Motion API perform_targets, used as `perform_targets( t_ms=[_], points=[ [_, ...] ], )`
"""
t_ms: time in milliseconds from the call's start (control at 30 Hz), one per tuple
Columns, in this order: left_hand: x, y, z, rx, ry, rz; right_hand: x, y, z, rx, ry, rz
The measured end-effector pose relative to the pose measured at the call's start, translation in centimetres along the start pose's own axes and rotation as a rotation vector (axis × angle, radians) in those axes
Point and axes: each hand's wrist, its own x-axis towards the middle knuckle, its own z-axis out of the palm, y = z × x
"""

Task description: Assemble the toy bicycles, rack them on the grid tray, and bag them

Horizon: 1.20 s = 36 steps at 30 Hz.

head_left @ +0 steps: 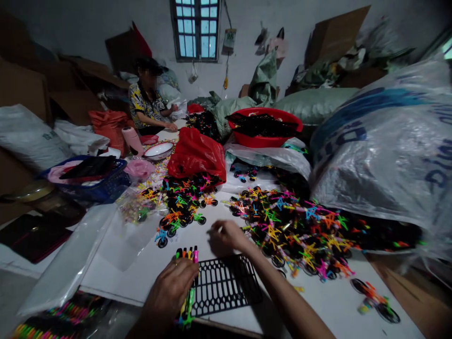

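Sorting out who holds what around a tabletop of mini toy bikes

Starting at 9 o'clock, there's a blue basket (106,190) with stuff piled in it; a co-worker (148,103) sits up near 10-11; at 7 the left hand (174,285) drapes over a row of colourful pieces (195,256), fingers close together, probably keeping them lined up; can't tell if it's actually clamped on them. Smaller bike heap (181,202) at 8; black grid (226,285) at 6, lying flat beside the left hand, so I'd guess that hand steadies it too. The right hand (229,234) is also at 6, above the grid; fingers half curled, no wide spread; can't tell if the tips meet or pinch anything. Big bike pile (300,235) at 4, probably there for easy reach; loose bike (376,299) at 4 as well, farther out.
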Motion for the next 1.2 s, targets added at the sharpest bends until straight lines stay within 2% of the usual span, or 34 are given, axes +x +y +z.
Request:
perform_targets(
  t_ms=[100, 167, 233, 333, 467, 533, 633, 700, 800, 900, 967, 1067, 1133, 1200],
  points=[
    [-0.4, -0.2, 0.2, 0.043, -0.025, 0.036, 5.2, 1.3, -3.6, -0.269, 0.196, 0.063],
    [-0.5, -0.3, 0.4, 0.079, -0.028, 0.050, 7.5, 1.7, -4.4, -0.401, 0.244, 0.071],
    [-0.8, -0.4, 0.7, 0.119, -0.024, 0.053, 8.1, 1.6, -4.1, -0.503, 0.241, 0.023],
    [-1.0, -0.5, 0.9, 0.147, -0.032, 0.051, 6.1, 1.3, -2.4, -0.597, 0.196, -0.121],
    [-0.7, -0.8, 0.7, 0.145, -0.064, 0.048, 0.9, 1.5, 0.3, -0.643, 0.018, -0.357],
    [-0.5, -0.9, 0.3, 0.146, -0.066, 0.042, -1.0, 1.6, 1.1, -0.626, -0.002, -0.311],
    [-0.2, -0.5, -0.3, 0.136, -0.099, 0.054, -2.0, 1.2, 1.8, -0.568, 0.110, -0.036],
    [-0.2, 0.0, -0.7, 0.128, -0.108, 0.059, -1.6, 0.5, 2.1, -0.548, 0.147, 0.078],
    [-0.2, 0.7, -0.9, 0.103, -0.065, 0.035, -0.4, 0.0, 2.5, -0.527, 0.159, 0.142],
    [-0.2, 0.3, -1.0, 0.065, -0.029, -0.003, 0.1, 0.2, 2.0, -0.427, 0.164, 0.196],
    [0.0, -0.7, -1.1, 0.046, -0.026, -0.029, -0.3, 0.4, 1.3, -0.293, 0.202, 0.195],
    [0.7, -2.1, -1.4, 0.053, -0.056, -0.083, -1.8, 0.0, 0.7, -0.109, 0.316, 0.082],
    [1.4, -2.4, -1.8, 0.078, -0.058, -0.168, -3.2, -0.9, 1.0, -0.032, 0.367, -0.028],
    [2.1, -1.8, -2.1, 0.069, -0.010, -0.308, -4.5, -2.1, 1.7, 0.028, 0.400, -0.112]
  ],
)
